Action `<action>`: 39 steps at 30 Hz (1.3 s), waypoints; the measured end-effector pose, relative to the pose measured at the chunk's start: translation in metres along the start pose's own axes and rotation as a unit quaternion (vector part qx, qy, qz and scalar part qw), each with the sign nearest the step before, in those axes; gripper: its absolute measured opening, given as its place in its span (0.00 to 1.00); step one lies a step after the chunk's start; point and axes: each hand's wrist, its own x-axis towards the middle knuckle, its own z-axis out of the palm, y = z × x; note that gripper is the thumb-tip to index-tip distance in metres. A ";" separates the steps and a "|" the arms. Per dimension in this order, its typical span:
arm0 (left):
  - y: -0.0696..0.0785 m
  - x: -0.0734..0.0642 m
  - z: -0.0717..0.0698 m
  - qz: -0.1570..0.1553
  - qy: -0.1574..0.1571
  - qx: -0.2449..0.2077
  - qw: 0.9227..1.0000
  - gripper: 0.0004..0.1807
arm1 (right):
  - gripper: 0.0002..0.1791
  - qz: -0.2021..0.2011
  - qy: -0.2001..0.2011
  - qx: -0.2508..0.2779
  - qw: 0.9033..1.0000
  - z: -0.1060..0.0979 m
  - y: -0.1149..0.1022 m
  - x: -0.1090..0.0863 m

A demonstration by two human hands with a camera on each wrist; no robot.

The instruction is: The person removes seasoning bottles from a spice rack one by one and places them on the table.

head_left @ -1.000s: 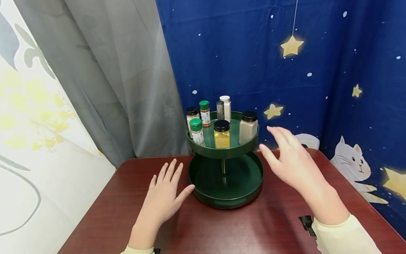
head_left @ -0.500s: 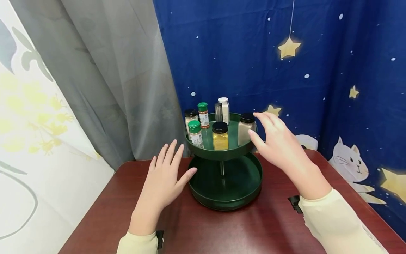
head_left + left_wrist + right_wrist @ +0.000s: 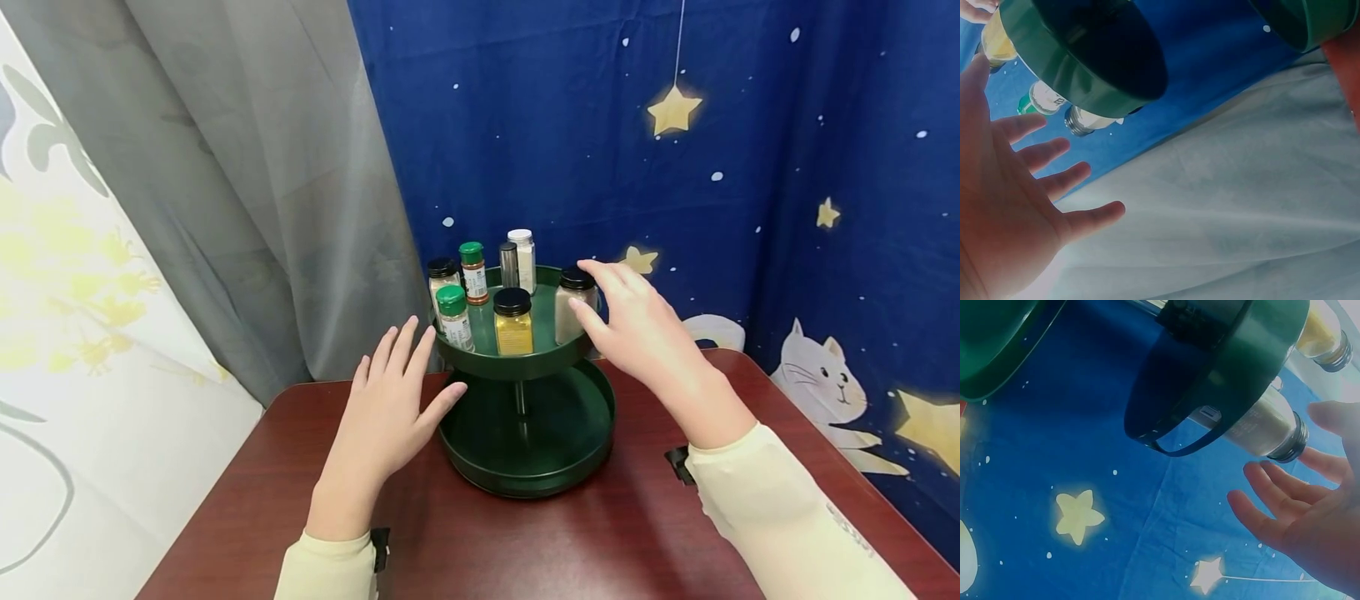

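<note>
A dark green two-tier round rack (image 3: pixel 517 365) stands on the table. Its upper tray bears a large black-lidded jar of pale powder (image 3: pixel 567 318), a yellow-filled jar (image 3: pixel 513 332) and several other spice containers. My right hand (image 3: pixel 637 333) is beside the large jar, fingers loosely bent near its black lid (image 3: pixel 1291 442). In the right wrist view the thumb stands apart from the jar; whether a fingertip touches the lid I cannot tell. My left hand (image 3: pixel 382 417), fingers spread, hovers left of the rack near a green-capped shaker (image 3: pixel 456 321), holding nothing.
A second green-capped bottle (image 3: pixel 474 277), a grey cylinder (image 3: pixel 508 265), a white-capped bottle (image 3: pixel 524 262) and another black-lidded jar (image 3: pixel 442 279) stand further back in the upper tray. Below is the lower tray (image 3: pixel 525 479). Grey and blue curtains (image 3: pixel 540 125) hang behind the reddish-brown table (image 3: pixel 480 550).
My right hand has moved left to the large jar's lid. My left hand has risen a little toward the upper tray. The head view has shifted slightly.
</note>
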 end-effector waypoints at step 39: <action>-0.005 -0.007 0.002 -0.014 -0.004 -0.010 1.000 0.48 | 0.34 -0.010 -0.021 0.014 1.000 0.014 0.003 0.010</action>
